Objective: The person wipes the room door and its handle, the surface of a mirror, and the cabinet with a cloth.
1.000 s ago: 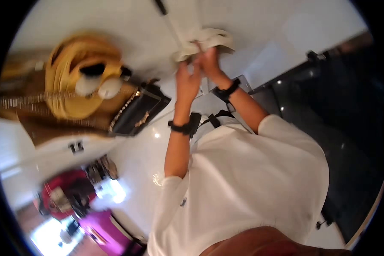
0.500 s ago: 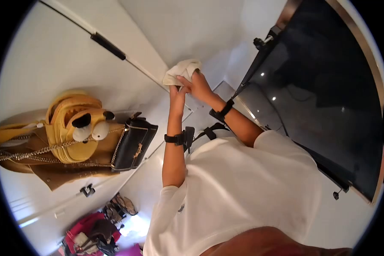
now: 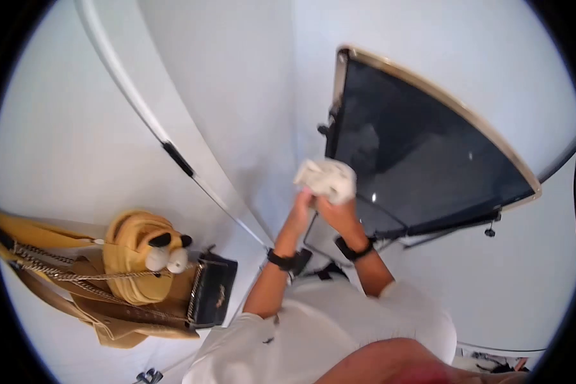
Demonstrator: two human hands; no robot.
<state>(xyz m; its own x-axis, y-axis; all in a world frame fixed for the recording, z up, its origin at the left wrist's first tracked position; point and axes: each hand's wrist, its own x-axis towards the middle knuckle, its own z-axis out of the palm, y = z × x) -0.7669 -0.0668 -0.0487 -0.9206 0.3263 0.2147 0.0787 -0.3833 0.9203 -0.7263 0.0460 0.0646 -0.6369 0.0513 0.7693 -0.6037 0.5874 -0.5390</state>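
Both hands are closed on a crumpled off-white cloth [image 3: 329,179], held bunched up in front of a tall dark glossy panel with a pale gold rim [image 3: 422,147]. My left hand [image 3: 303,202] grips the cloth's lower left side. At its lower right, my right hand [image 3: 339,214] is wrapped into the folds, and some of its fingers are hidden. The two hands are close together, with the arms stretched forward. Motion blurs the cloth a little. I cannot tell whether it touches the panel behind it.
On the left hang a yellow bag with white ball eyes [image 3: 137,256], a brown bag [image 3: 109,326] and a black chain-strap bag [image 3: 212,291]. A white door or cabinet edge with a black handle [image 3: 177,159] runs diagonally. Black clamp knobs [image 3: 491,232] stick out from the panel's frame.
The view has tilted up and shifted, so the panel now shows nearly whole and the bags sit lower. My hands, still holding the cloth, have moved right, in front of the panel.
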